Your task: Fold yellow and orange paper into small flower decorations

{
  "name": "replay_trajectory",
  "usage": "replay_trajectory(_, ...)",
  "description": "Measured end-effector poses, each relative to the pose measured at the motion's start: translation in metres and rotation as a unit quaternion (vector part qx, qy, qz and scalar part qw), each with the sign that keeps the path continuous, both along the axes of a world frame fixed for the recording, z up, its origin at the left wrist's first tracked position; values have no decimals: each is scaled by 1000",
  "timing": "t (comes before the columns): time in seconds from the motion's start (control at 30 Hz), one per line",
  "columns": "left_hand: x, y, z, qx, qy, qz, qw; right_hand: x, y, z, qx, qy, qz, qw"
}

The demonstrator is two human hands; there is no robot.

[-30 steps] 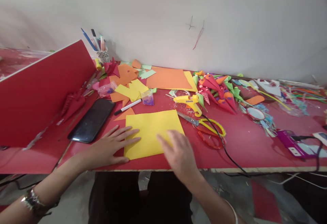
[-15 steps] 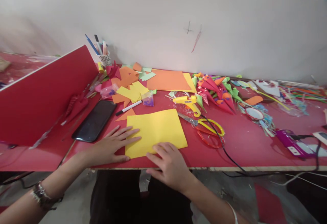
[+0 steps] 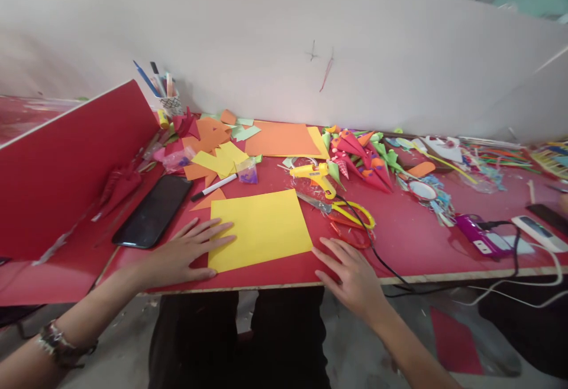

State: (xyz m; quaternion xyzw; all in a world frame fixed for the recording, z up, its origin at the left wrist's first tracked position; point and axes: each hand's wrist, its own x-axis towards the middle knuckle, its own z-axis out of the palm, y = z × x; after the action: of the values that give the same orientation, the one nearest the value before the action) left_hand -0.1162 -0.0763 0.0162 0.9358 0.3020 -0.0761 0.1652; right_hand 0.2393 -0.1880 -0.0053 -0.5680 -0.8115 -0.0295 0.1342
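Note:
A yellow sheet (image 3: pixel 261 229), paper or thin foam, lies flat near the front edge of the red table. My left hand (image 3: pixel 184 254) rests open, its fingertips spread over the sheet's left edge. At the sheet's lower right corner is my right hand (image 3: pixel 350 276), fingers apart, holding nothing. Just beyond the sheet's right side lie scissors (image 3: pixel 355 212) with yellow and red handles, and a yellow glue gun (image 3: pixel 313 173). A black-capped marker (image 3: pixel 215 187) and an orange scrap (image 3: pixel 208 201) lie past its upper left corner.
A black phone (image 3: pixel 153 211) lies left, before an upright red board (image 3: pixel 71 170). Coloured scraps (image 3: pixel 217 158), an orange sheet (image 3: pixel 281 139) and cone-shaped pieces (image 3: pixel 364 155) line the back by a pen cup (image 3: pixel 171 105). Cables run to a purple power strip (image 3: pixel 481 236) at right.
My right hand has slid from the sheet's lower edge to its right corner, with its fingers more spread. My left hand stays on the sheet. The view has turned slightly right.

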Motion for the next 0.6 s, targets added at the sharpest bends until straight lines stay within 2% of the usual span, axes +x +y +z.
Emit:
replay_trajectory(0.1, -2, 1, 1, -1, -1, 1, 1000, 5, 1, 0, 9, 20, -22, 1000)
replay_trajectory(0.2, 2, -3, 4, 13, -14, 3, 1000, -7, 9, 2, 22, 78, -41, 996)
replay_trajectory(0.23, 5, -7, 5, 22, -21, 8, 1000, -15, 12, 4, 16, 93, -32, 995)
replay_trajectory(0.37, 28, -29, 4, 56, -54, 6, 997, -54, 22, 7, -68, 65, 87, 992)
replay_trajectory(0.43, 40, -40, 1, 68, -73, -10, 995, -70, 23, 7, -69, 43, 108, 991)
replay_trajectory(0.6, 55, -59, 0, 155, -78, 13, 985, -90, 18, 8, -39, 14, 143, 989)
